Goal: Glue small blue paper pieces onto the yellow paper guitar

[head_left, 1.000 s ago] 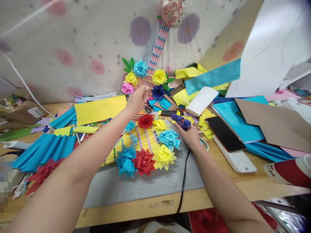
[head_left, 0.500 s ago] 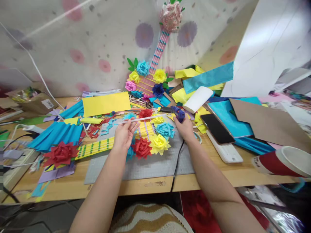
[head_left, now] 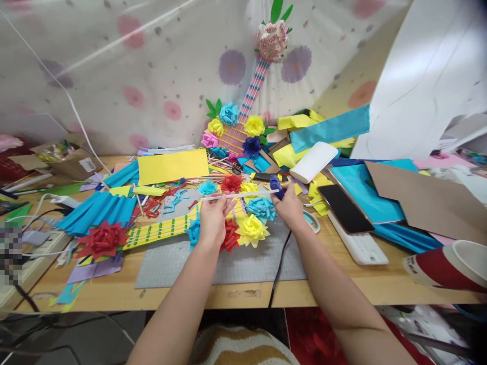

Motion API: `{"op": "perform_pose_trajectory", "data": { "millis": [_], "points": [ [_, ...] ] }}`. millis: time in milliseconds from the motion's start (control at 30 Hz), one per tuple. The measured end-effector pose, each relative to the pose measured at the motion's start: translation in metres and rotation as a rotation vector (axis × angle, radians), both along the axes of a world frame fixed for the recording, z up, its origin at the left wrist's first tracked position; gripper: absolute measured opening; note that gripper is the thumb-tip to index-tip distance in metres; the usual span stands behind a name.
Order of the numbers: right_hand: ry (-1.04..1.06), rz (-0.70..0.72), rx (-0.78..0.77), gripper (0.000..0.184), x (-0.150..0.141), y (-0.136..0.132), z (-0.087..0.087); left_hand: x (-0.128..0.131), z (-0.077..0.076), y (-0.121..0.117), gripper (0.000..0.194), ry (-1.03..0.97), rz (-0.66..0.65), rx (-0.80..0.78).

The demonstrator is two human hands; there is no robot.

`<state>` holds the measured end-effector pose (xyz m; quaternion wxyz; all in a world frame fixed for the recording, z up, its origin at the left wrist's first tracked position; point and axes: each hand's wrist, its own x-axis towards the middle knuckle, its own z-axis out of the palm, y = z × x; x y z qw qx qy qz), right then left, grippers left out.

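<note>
My left hand (head_left: 213, 219) pinches a long, whitish, translucent glue stick (head_left: 249, 193) held level above the flowers. Its right end meets or nearly meets the back of a dark blue glue gun (head_left: 276, 187). Wrapped round the gun's handle is my right hand (head_left: 289, 207), and a black cord runs down from it. Beneath the hands lies a yellow paper guitar (head_left: 162, 230) with green frets on its neck. Red, yellow and blue paper flowers (head_left: 251, 230) cover its body, and a red flower (head_left: 103, 239) sits at the neck's end. My left hand hides part of the body.
A pink paper guitar (head_left: 249, 99) leans against the back curtain. To the right are a phone (head_left: 345, 208), a white power bank (head_left: 357, 243), brown cardboard (head_left: 426, 197) and a paper cup (head_left: 449, 263) by the front edge. Blue crepe paper (head_left: 99, 210) and scraps lie left. A grey cutting mat (head_left: 262, 266) lies underneath.
My left hand has moved right with the glue stick, bringing its end to the glue gun. The gun has turned in my right hand. The view has shifted slightly.
</note>
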<state>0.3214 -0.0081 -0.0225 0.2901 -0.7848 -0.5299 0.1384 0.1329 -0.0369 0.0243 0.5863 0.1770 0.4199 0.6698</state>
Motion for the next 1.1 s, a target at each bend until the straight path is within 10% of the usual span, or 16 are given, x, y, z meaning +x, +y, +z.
{"op": "perform_pose_trajectory", "data": {
  "millis": [533, 1100],
  "points": [
    [-0.025, -0.065, 0.022, 0.042, 0.001, 0.001, -0.005, 0.021, -0.014, -0.005, 0.024, 0.132, 0.086, 0.095],
    [-0.087, -0.14, 0.137, 0.047, 0.019, 0.011, -0.019, 0.047, -0.028, -0.028, 0.018, 0.471, -0.115, 0.445]
  ]
}}
